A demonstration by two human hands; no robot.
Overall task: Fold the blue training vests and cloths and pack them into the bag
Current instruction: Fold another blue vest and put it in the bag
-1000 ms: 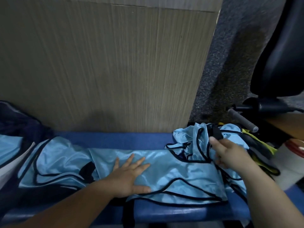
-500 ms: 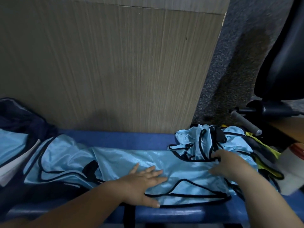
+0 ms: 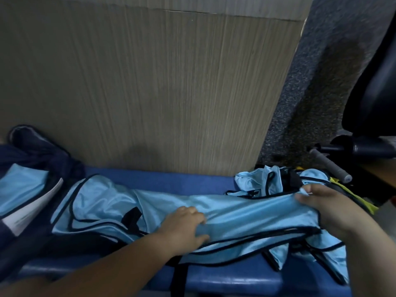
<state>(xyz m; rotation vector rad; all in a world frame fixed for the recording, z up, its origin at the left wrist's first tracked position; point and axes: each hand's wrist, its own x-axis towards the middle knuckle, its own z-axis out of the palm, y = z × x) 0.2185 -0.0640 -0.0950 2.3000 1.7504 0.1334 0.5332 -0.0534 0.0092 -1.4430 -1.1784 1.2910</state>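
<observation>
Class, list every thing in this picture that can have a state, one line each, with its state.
spread vest, unfolded, lying along the bench, held by both hands
left hand, grips the spread vest near its middle
right hand, pinches the spread vest's right end
vest heap, crumpled, behind the right hand
navy bag, seemingly open, light blue cloth inside

This looks like an office. A black swivel chair point(image 3: 372, 82) stands to the right of the right hand point(image 3: 321, 207), on a grey speckled floor point(image 3: 310, 93). A tall wood-look panel point(image 3: 150, 82) rises behind the left hand point(image 3: 184, 226).
</observation>
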